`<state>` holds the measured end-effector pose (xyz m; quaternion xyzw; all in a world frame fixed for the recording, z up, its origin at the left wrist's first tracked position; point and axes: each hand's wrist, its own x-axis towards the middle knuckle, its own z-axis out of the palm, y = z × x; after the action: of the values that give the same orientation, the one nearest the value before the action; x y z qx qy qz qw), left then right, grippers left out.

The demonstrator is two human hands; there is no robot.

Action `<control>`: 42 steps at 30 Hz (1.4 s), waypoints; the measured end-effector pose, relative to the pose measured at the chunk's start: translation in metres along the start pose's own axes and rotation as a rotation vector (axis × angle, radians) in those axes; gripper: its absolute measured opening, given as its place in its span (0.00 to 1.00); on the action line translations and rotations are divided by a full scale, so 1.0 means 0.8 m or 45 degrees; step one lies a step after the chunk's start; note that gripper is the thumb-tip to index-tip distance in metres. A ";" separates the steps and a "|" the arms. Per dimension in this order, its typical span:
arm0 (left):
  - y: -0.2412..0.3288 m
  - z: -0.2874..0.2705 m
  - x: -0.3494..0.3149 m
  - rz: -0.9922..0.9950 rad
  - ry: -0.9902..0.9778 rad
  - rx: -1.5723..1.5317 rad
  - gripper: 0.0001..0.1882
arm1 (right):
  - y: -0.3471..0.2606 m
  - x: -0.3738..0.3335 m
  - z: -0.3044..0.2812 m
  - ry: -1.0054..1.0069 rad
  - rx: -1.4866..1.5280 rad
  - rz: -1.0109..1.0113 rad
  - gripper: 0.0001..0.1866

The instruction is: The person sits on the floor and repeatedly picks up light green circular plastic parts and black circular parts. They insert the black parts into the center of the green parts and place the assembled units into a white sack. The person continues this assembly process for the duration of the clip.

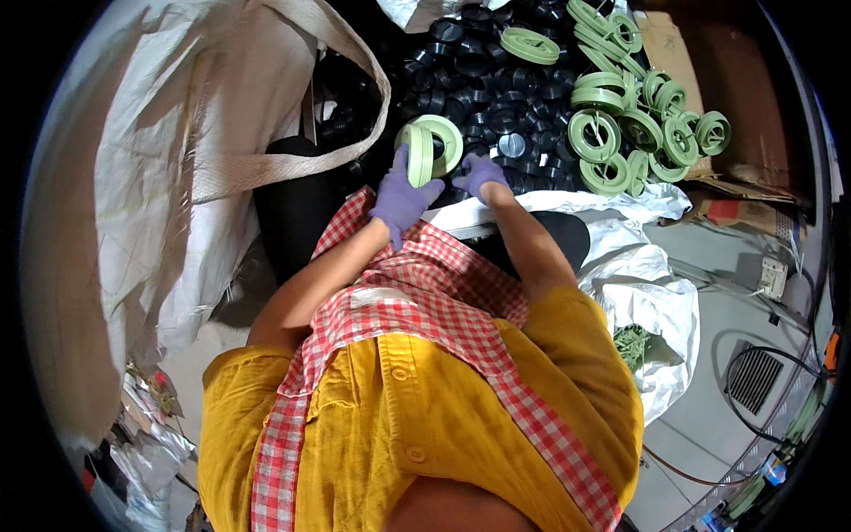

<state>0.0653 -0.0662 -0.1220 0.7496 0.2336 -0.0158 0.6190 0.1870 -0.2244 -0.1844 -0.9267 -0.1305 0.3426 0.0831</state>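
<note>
My left hand (403, 200), in a purple glove, is closed on pale green plastic rings (420, 156). One stands edge-on and another shows its round opening behind it. Just right of them is my right hand (483, 176), also gloved, its fingers curled in over the near edge of the pile; whatever they hold, if anything, is hidden. Beneath and beyond both hands spreads a heap of small round black plastic caps (521, 82). One more green ring (530, 45) lies on top of the heap at the far side.
Several green rings with crossbars (675, 140) are piled at the right beside cardboard (669, 53). A large white woven sack (177, 168) with a strap loop (377, 75) fills the left. At the right, a silvery bag (660, 306) holds green scraps (630, 346); a black cable (731, 399) lies beyond.
</note>
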 end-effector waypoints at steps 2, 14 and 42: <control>0.021 -0.013 -0.011 -0.015 -0.106 -0.257 0.39 | 0.012 0.007 0.018 -0.015 0.068 0.011 0.24; 0.047 -0.023 -0.055 0.331 -0.347 -0.665 0.19 | -0.047 -0.126 -0.050 0.986 0.784 -0.635 0.23; 0.067 -0.032 -0.068 0.147 -0.451 -0.254 0.32 | -0.068 -0.185 -0.062 -0.102 1.648 -0.012 0.28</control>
<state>0.0299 -0.0668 -0.0494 0.6822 0.0783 -0.0886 0.7215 0.1014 -0.2203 -0.0428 -0.6751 0.0954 0.3859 0.6214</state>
